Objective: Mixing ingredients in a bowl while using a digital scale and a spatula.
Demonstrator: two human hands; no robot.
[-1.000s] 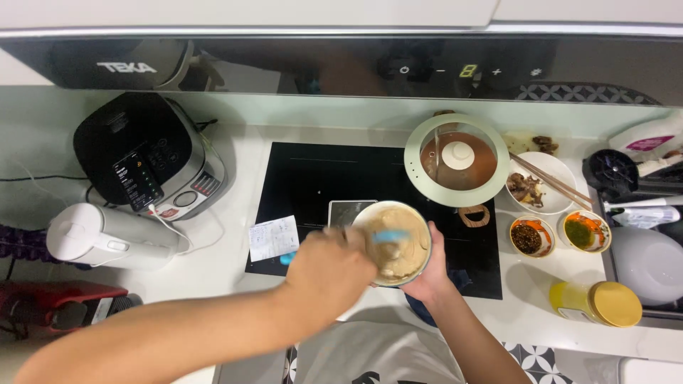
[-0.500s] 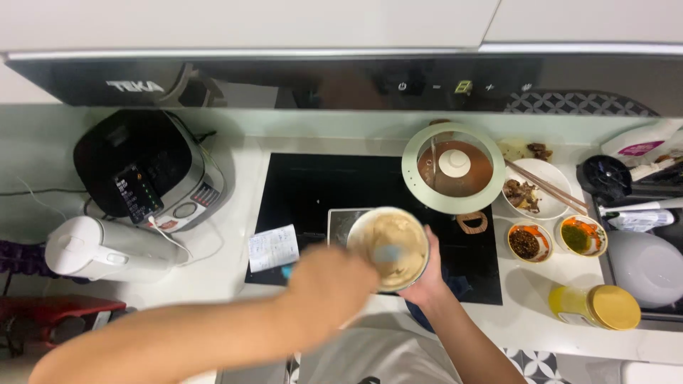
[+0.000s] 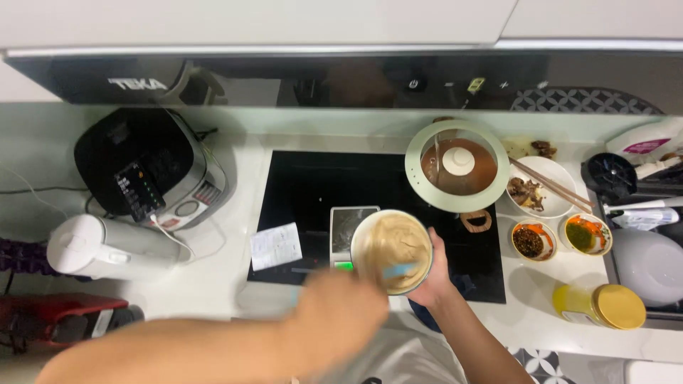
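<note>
Left hand (image 3: 338, 313) shifted lower-left, blurred, gripping blue spatula (image 3: 398, 271) in batter. Right hand (image 3: 435, 274) grips mixing bowl (image 3: 392, 250) held above scale (image 3: 348, 229) on black cooktop (image 3: 320, 192).

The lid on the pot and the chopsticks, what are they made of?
The lid looks like clear glass in a pale green rim with a white knob: the brown contents show through it. The chopsticks across the white bowl look like brown wood or bamboo, matte; too small to be sure.

Bowl (image 3: 392, 250) seemingly above scale (image 3: 346, 229), cooktop (image 3: 306, 186)
</note>
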